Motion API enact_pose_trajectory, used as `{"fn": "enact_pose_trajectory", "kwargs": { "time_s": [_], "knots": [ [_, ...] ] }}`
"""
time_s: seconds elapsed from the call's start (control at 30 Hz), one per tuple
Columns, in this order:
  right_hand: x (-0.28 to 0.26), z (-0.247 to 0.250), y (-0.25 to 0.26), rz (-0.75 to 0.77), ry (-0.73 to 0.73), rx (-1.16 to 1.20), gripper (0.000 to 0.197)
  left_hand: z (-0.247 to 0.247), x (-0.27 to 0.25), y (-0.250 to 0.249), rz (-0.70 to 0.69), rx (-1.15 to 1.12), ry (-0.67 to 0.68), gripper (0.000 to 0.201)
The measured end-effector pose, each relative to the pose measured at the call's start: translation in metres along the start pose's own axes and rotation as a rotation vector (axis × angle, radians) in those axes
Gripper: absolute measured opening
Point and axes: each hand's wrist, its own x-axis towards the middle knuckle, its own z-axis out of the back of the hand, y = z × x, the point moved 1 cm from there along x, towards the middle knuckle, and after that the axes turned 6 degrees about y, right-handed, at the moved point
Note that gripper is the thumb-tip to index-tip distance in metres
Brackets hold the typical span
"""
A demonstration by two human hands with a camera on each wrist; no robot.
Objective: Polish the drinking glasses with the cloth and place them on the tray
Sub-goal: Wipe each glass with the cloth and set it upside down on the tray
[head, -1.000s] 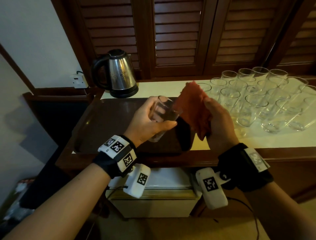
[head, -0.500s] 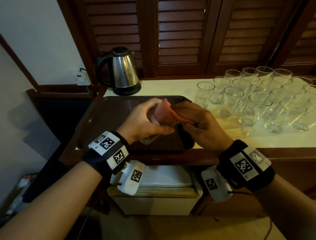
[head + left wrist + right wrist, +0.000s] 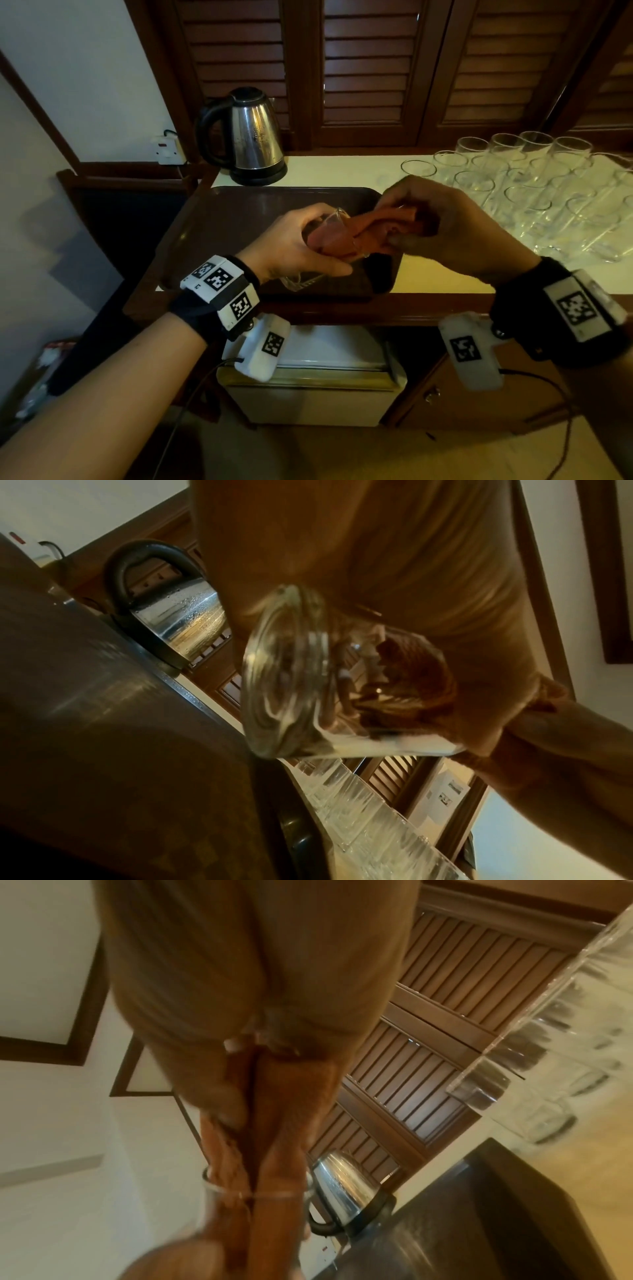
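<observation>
My left hand (image 3: 301, 245) grips a clear drinking glass (image 3: 330, 240), tilted on its side above the dark brown tray (image 3: 239, 219), with its mouth toward the right. My right hand (image 3: 442, 226) holds an orange-red cloth (image 3: 380, 224) and its fingers push the cloth into the glass. In the left wrist view the thick base of the glass (image 3: 284, 674) faces the camera, with the cloth (image 3: 407, 685) bunched inside. In the right wrist view the cloth (image 3: 267, 1139) runs from my fingers down into the rim of the glass (image 3: 260, 1195).
Several clear glasses (image 3: 534, 192) stand crowded on the cream counter (image 3: 342, 171) to the right of the tray. A steel kettle (image 3: 250, 137) with a black handle stands behind the tray at the left. Dark louvred shutters (image 3: 363, 68) close off the back.
The cloth was held up beside the glass. My right hand has since brought it down and pushed it into the mouth of the glass, and both hands have sunk lower over the tray.
</observation>
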Motion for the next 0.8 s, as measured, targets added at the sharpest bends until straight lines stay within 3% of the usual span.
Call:
{"fn": "enact_pose_trajectory", "kwargs": {
  "time_s": [0.1, 0.2, 0.37, 0.57, 0.63, 0.8],
  "knots": [
    [-0.003, -0.012, -0.007, 0.043, -0.191, 0.089, 0.038, -0.001, 0.003, -0.002, -0.015, -0.047, 0.003, 0.068],
    [-0.001, -0.033, -0.016, 0.101, -0.233, -0.046, 0.042, 0.0, 0.005, -0.005, -0.002, -0.063, 0.031, 0.066],
    [0.002, -0.051, -0.026, -0.016, -0.096, 0.178, 0.042, 0.001, 0.004, -0.007, 0.032, 0.006, 0.117, 0.063],
    [-0.003, -0.047, -0.022, 0.059, 0.086, -0.047, 0.045, 0.007, 0.001, -0.007, 0.029, -0.075, 0.083, 0.064],
    [0.002, -0.047, -0.022, 0.088, 0.125, 0.021, 0.044, 0.008, 0.001, -0.007, 0.015, -0.099, 0.068, 0.063],
    [0.013, -0.056, -0.03, -0.011, 0.152, 0.116, 0.044, 0.009, 0.006, -0.009, 0.008, -0.102, 0.062, 0.065]
  ]
}}
